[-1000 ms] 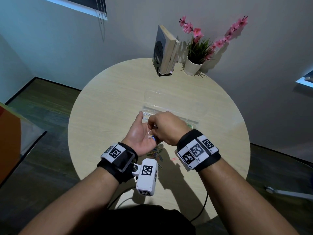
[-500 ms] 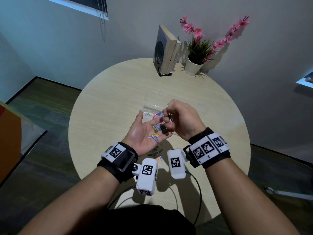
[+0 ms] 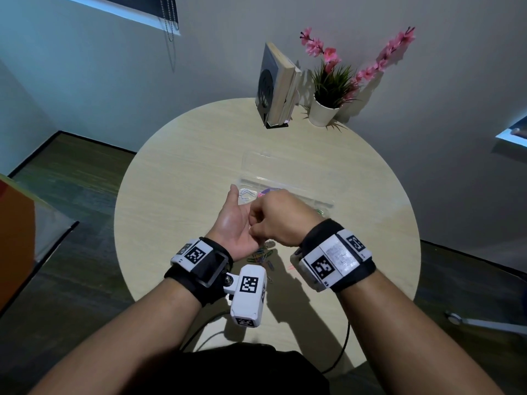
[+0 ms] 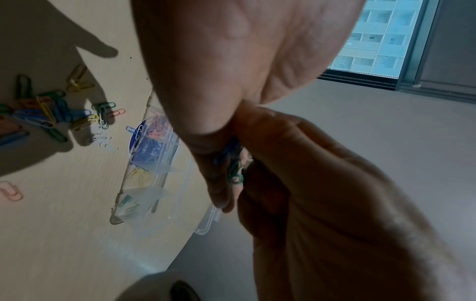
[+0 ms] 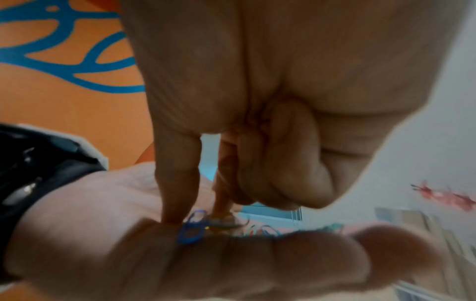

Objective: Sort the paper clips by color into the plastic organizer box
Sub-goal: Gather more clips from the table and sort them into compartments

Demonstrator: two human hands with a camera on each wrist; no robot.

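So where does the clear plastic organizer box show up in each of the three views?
Head: organizer box at table centre, just beyond both hands, partly hidden by them.
Left wrist: organizer box left of centre, running along the table edge, with sorted clips inside.
Right wrist: not identifiable.
Shared landmark: the left hand, cupped palm-up with clips.

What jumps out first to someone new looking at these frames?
The two hands meeting mid-table: the left hand lies palm up, cupping loose paper clips, while the right hand reaches thumb and finger into that palm. Just beyond them lies the clear organizer box, some clips already sorted by color. An unsorted pile of mixed clips lies on the table near the wrists.
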